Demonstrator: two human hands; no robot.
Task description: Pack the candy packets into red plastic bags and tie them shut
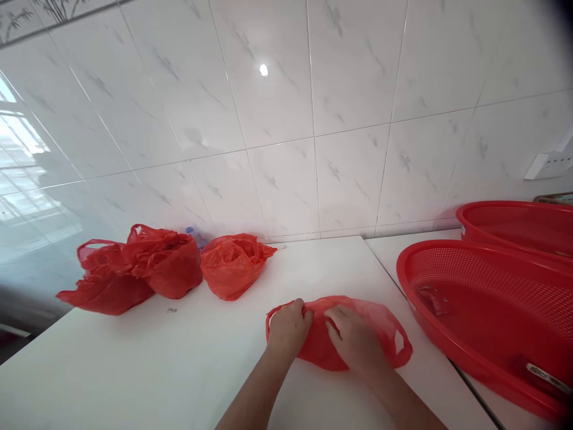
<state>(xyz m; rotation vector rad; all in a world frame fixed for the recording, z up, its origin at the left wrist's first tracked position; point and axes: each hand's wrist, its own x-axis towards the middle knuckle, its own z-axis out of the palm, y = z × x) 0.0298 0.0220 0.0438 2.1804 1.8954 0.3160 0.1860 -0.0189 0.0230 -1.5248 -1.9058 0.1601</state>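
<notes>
both hands are at the flattened red bag [329,352] on the near part of the worktop [179,370]. the left hand [289,325] has its fingers curled at the bag's left part, by one handle loop; the right hand [356,337] lies over its middle, fingers bent. whether either has closed on the plastic, i cannot tell. this bag looks thin and loosely spread, so its handling seems only partway along, with no knot to be seen. to the right, the front basket [483,298] holds a few small items. farther off, three bunched red bags [233,266] sit near the wall, seemingly filled; whether they are finished is unclear.
</notes>
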